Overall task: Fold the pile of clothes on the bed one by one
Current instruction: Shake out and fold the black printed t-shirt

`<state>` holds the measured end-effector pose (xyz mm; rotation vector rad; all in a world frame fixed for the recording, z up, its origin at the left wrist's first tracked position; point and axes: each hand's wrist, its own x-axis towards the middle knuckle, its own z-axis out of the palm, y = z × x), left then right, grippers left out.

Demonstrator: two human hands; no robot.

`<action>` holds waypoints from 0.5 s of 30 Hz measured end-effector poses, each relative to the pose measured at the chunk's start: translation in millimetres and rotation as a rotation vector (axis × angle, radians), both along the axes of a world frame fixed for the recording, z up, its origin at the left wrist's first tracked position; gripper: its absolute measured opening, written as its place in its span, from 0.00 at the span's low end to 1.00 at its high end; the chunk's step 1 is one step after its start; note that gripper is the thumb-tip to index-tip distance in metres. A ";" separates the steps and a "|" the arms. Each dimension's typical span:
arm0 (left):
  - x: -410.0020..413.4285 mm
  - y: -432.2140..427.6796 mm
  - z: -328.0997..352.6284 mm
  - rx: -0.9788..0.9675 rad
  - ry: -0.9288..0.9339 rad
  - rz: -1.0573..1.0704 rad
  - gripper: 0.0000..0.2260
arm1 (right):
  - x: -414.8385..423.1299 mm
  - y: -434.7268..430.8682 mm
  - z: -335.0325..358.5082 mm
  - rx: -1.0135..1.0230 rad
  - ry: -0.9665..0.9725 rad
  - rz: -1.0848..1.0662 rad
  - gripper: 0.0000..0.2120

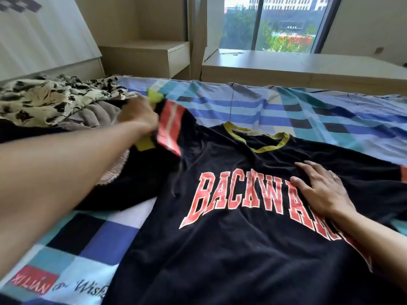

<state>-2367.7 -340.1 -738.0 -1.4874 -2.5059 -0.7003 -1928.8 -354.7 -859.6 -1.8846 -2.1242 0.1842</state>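
A black T-shirt (231,249) with red lettering and a yellow-green collar lies face up on the bed. My right hand (319,188) presses flat on its chest, fingers spread over the letters. My left hand (138,115) grips the shirt's left sleeve (171,126), which has a red and white stripe and a yellow-green cuff, and holds it lifted off the bed. A pile of clothes (50,102) lies at the left: a cream garment with black flowers on top, grey and black pieces beneath.
The bed cover (308,113) is checked in blue, teal, white and black. A headboard (44,40) stands at the far left, a bedside cabinet (154,56) behind it, and a window ledge (308,64) runs along the far side.
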 end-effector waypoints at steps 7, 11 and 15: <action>-105.6 -29.7 1.0 -0.175 0.072 0.270 0.15 | 0.4 0.7 -0.9 -0.024 -0.058 -0.005 0.29; -70.8 -39.0 -9.3 -0.073 0.233 0.151 0.22 | 0.2 2.7 -0.5 -0.076 -0.137 -0.009 0.31; 25.5 -68.7 -33.1 -0.141 0.115 -0.423 0.26 | -6.9 2.7 4.4 -0.207 -0.233 -0.079 0.34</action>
